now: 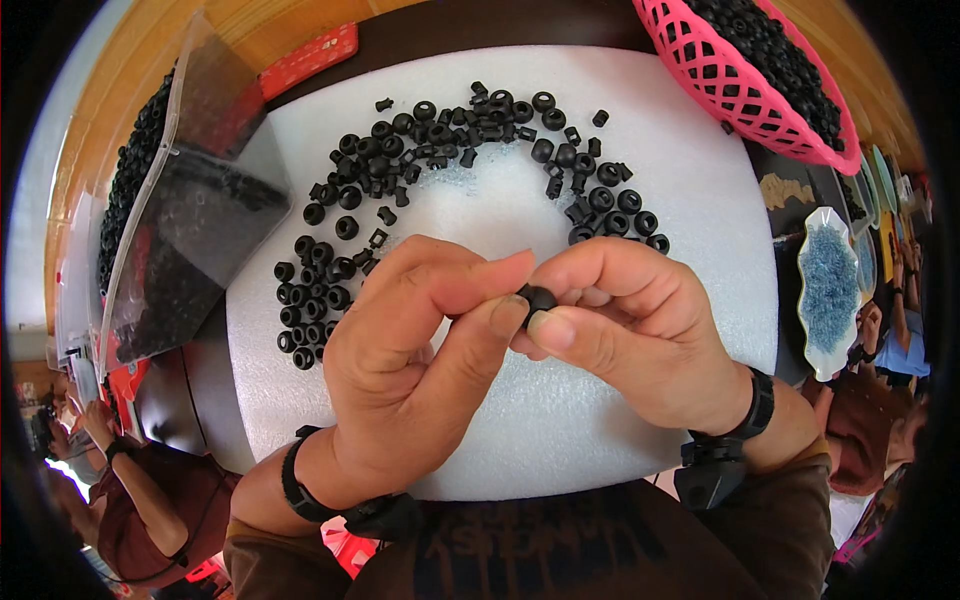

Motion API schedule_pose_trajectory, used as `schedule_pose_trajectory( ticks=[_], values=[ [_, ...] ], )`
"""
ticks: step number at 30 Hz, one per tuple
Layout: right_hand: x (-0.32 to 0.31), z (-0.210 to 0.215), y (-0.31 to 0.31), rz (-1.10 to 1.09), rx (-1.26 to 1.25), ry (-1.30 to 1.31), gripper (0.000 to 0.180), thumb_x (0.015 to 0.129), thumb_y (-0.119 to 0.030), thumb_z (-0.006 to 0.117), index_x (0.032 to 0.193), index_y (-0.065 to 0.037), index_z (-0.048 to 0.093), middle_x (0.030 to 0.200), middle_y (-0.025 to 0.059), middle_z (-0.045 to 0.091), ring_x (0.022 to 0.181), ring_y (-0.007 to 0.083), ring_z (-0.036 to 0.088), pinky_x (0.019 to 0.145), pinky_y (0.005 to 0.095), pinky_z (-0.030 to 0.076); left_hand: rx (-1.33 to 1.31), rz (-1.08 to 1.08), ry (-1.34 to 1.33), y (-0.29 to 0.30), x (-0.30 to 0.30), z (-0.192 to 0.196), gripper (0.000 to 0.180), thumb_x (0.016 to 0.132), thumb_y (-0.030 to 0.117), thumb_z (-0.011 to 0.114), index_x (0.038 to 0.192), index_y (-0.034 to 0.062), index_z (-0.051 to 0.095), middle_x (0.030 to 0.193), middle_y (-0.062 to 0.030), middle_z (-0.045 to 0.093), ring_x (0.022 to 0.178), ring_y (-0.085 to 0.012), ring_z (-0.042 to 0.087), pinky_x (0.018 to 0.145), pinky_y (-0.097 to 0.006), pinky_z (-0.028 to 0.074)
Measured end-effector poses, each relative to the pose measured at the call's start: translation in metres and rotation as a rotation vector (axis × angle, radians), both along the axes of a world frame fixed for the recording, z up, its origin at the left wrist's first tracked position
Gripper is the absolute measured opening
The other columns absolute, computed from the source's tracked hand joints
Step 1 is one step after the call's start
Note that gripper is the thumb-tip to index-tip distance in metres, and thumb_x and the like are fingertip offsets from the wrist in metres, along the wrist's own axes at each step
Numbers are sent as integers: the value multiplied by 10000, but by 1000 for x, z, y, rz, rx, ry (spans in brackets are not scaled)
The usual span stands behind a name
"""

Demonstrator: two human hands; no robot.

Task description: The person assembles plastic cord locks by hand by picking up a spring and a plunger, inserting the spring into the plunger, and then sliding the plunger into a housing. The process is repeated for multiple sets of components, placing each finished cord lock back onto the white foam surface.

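Above the middle of a white foam sheet [500, 440], my two hands meet on a small round black cord lock piece [541, 299]. My left hand [415, 350] pinches it between thumb and forefinger from the left. From the other side, the thumb and fingers of my right hand [645, 335] close on it as well. Fingertips hide most of the piece. Beyond my hands, round black beads with holes [347, 228] and spool-shaped black plungers [387, 215] lie in a loose arc. Small clear bluish bits [450, 178], perhaps springs, are scattered inside the arc.
At the left stands a clear plastic bin [225, 200] with black parts. A pink lattice basket [735, 100] full of black pieces sits far right. Right of the foam, a white dish [812, 270] holds bluish bits. Other people work at both sides.
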State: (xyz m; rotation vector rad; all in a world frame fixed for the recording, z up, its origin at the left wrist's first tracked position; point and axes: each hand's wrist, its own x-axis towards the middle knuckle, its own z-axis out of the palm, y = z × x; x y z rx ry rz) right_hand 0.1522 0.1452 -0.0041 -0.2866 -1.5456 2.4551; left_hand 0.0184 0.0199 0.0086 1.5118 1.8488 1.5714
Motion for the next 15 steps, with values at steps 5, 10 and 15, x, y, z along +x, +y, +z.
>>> schedule_pose_trajectory(
  ticks=[5, 10, 15],
  values=[
    [0, 1, 3, 20, -67, 16, 183, 887, -67, 555, 1046, 20, 533, 942, 100, 621, 867, 129, 586, 780, 268, 482, -46, -22, -127, 1, 0, 1, 248, 779, -42, 614, 1023, -5, 626, 814, -78, 577, 697, -128, 541, 582, -221, 436],
    [-4, 1, 9, -4, -183, 15, 177, 887, -97, 559, 1031, 5, 560, 949, 98, 626, 869, 138, 585, 790, 291, 480, -11, -21, 83, 2, 7, 0, 395, 717, -39, 639, 1107, -9, 579, 906, -66, 532, 736, -97, 482, 589, -208, 397],
    [-5, -4, 10, 34, -304, 16, 196, 878, -98, 564, 1061, -26, 573, 990, 88, 627, 906, 163, 593, 833, 320, 476, 24, -59, 321, 4, 0, -6, 539, 641, -66, 690, 1156, -3, 547, 891, -65, 526, 694, -112, 492, 554, -211, 397]
  ],
)
